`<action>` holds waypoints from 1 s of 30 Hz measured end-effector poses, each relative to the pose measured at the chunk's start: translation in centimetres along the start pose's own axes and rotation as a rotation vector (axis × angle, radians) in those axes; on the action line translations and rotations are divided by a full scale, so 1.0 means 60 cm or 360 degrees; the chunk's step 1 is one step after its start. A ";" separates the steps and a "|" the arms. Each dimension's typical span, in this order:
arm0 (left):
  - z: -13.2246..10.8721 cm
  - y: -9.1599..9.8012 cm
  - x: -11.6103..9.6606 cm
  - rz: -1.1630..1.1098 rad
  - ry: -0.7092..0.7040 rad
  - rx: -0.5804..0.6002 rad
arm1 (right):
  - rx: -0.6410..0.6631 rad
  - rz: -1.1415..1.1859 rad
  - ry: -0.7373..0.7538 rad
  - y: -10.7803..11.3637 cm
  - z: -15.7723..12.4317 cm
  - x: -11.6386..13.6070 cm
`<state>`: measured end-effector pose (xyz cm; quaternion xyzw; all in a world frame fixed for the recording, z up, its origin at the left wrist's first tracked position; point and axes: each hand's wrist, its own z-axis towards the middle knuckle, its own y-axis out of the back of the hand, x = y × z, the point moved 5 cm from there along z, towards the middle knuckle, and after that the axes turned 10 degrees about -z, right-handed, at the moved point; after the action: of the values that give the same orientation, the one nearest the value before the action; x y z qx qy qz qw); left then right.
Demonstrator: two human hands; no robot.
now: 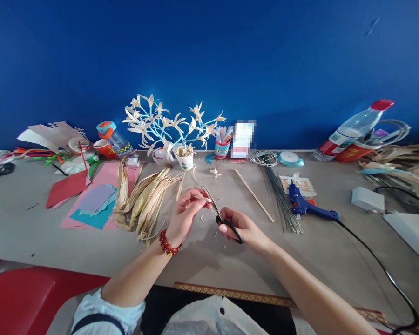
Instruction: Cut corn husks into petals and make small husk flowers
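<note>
My right hand [242,229] is closed round the black handles of a pair of scissors [234,230], whose blades point up and to the left. Beside the blade tips, my left hand [188,209] pinches a small pale piece of husk [203,198], mostly hidden by the fingers. Dried corn husks [150,193] lie in a bundle left of that hand. Small pale trimmings are scattered on the grey table [202,253] around both hands. Beyond them, pale husk flowers [176,123] on light-blue stems stand in a white cup [185,159].
A blue glue gun [312,207] with a black cord lies at right, near a bunch of thin wires [282,200] and a wooden stick [254,195]. Coloured paper [94,200] lies at left. A plastic bottle [352,130] leans at back right. A blue wall [209,56] rises behind.
</note>
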<state>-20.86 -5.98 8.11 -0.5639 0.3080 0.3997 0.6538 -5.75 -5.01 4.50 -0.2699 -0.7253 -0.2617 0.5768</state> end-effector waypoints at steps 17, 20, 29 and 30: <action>0.002 0.004 0.004 -0.0109 0.0010 0.0026 | -0.0015 0.0008 0.0009 0.003 0.004 -0.017; 0.002 0.004 0.004 -0.0114 0.0006 0.0033 | -0.0004 -0.0004 0.0013 0.004 0.005 -0.022; 0.003 0.006 0.001 -0.0082 0.0035 0.0024 | -0.0044 -0.0126 0.0010 0.013 0.002 -0.013; 0.003 0.006 0.001 -0.0079 0.0038 0.0018 | -0.0054 -0.0140 0.0010 0.013 0.002 -0.012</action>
<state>-21.16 -5.75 7.90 -0.5723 0.3039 0.3749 0.6630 -5.11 -4.43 3.81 -0.2466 -0.7300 -0.2998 0.5624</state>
